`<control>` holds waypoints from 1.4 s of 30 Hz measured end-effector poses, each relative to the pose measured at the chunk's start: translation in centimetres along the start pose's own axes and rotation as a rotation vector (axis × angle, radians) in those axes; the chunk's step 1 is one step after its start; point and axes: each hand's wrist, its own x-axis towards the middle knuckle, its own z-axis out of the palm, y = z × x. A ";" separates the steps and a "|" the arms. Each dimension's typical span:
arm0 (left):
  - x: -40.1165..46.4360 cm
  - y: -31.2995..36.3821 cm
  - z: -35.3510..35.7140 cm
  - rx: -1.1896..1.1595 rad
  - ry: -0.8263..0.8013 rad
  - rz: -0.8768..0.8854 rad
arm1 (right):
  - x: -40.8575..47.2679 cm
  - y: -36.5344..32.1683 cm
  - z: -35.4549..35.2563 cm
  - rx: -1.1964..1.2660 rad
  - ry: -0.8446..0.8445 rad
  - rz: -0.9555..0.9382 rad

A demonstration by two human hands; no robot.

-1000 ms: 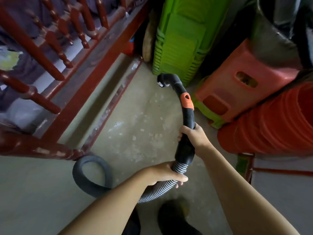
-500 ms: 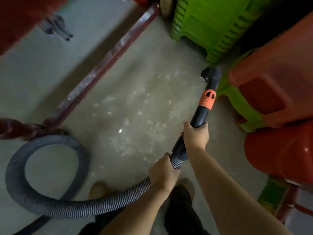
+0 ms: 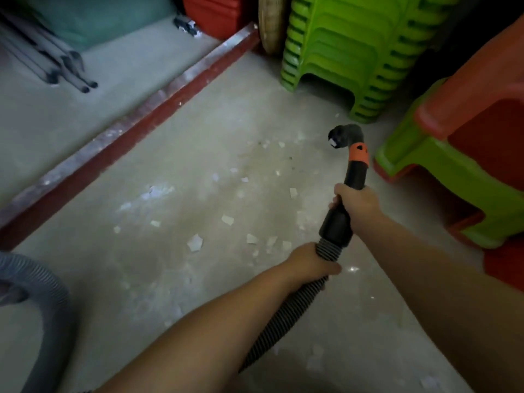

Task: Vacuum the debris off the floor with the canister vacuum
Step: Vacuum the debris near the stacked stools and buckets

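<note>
My right hand (image 3: 357, 205) grips the black vacuum handle (image 3: 337, 225) below its orange collar (image 3: 358, 156). The curved nozzle end (image 3: 344, 135) points left, above the floor near the green stools. My left hand (image 3: 311, 260) holds the ribbed grey hose (image 3: 283, 321) just behind the handle. The hose runs down under my left forearm, and another stretch of hose (image 3: 42, 304) loops at the lower left. Several pale paper scraps (image 3: 195, 241) lie scattered over the concrete floor (image 3: 175, 154) in front of me. The canister itself is out of view.
A stack of green plastic stools (image 3: 360, 52) stands at the back. Orange and green stools (image 3: 459, 148) crowd the right side. A red wooden beam (image 3: 127, 137) runs diagonally across the floor on the left, with grey pipes (image 3: 65, 69) lying beyond it.
The view has tilted further down to the floor and the red railing has left the frame. The nozzle now sits further right, near the stools. Both hands keep their hold.
</note>
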 end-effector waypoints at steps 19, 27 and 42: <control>-0.2 -3.9 -0.1 -0.072 0.145 -0.119 | 0.3 4.2 3.4 0.034 0.006 0.117; -0.5 -4.6 -1.0 -0.020 0.239 -0.052 | -0.6 3.8 5.0 0.040 -0.176 0.091; 2.6 0.2 0.1 -0.002 0.109 -0.050 | 5.1 2.2 0.5 0.146 0.046 0.147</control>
